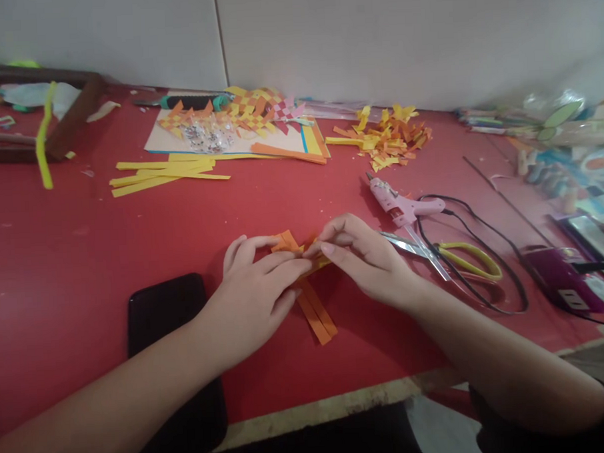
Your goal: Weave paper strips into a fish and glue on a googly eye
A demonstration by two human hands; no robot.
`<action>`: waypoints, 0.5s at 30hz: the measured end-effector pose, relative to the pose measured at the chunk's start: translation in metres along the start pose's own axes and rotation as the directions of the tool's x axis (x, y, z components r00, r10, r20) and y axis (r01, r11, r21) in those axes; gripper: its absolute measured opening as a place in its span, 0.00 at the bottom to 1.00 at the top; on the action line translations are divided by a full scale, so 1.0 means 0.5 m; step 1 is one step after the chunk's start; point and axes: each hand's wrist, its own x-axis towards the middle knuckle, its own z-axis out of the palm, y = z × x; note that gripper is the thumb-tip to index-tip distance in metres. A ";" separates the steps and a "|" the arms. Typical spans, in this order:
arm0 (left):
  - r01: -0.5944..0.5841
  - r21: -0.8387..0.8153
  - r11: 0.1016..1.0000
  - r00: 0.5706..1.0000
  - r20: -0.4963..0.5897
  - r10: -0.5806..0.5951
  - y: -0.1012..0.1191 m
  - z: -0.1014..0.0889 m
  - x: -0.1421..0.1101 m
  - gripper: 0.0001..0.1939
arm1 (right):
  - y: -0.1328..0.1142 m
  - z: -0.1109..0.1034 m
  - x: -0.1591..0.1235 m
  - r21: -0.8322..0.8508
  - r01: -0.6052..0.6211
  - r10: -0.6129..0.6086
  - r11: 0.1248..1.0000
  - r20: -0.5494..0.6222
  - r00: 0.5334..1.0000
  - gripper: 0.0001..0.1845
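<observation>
Fingers of the left hand (257, 282): extended and laid over the strips; whether a grip is closed there cannot be told.
Fingers of the right hand (366, 258): bent, with thumb and fingertips brought together, the yellow strip (319, 263) apparently pinched between them.
Orange strips (312, 315): seen at the centre of the frame, under the left fingertips; their long axis is slanted from upper left to lower right, the lower ends left uncovered.
Yellow strip: set across the orange ones, tilted up toward the right.
Nearer hand: neither is clearly favoured; both sets of fingertips are brought together at the crossing.
View of the crossing: mostly blocked by fingers.
Glue gun (406, 208) and scissors (407, 244): placed right of centre, the blades just beside the right wrist.
Black phone (165, 302): at lower left, partly covered by the left forearm.
Loose yellow strips (164, 176): laid at upper left, well apart from both hands.
</observation>
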 end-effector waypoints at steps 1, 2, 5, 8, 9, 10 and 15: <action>-0.008 -0.004 1.000 1.000 -0.001 0.008 -0.002 0.001 0.000 0.16 | 0.001 0.000 0.000 0.033 0.005 -0.005 0.999 -0.005 1.000 0.04; -0.017 -0.006 1.000 1.000 0.000 0.017 -0.003 0.003 0.000 0.17 | 0.000 -0.002 0.000 0.060 0.013 -0.012 0.998 -0.011 1.000 0.04; -0.026 0.000 1.000 1.000 0.007 0.026 -0.006 0.006 -0.001 0.16 | -0.012 -0.025 0.004 0.040 0.044 -0.041 0.998 -0.074 0.996 0.04; -0.018 0.019 1.000 1.000 0.006 0.018 -0.006 0.008 -0.003 0.16 | -0.024 -0.098 0.010 -0.189 0.030 -0.071 0.981 -0.214 0.974 0.06; -0.017 0.024 1.000 1.000 0.006 0.016 -0.006 0.008 -0.003 0.17 | -0.023 -0.133 0.011 -0.301 -0.003 -0.082 0.954 -0.270 0.959 0.07; -0.017 0.029 0.999 1.000 0.004 0.017 -0.005 0.009 -0.003 0.17 | -0.018 -0.170 0.012 -0.429 -0.068 -0.086 0.901 -0.331 0.940 0.08; -0.002 0.015 1.000 0.999 -0.039 0.003 -0.009 0.012 -0.005 0.18 | 0.060 -0.315 0.016 -0.809 -0.149 0.147 0.569 -0.078 0.986 0.18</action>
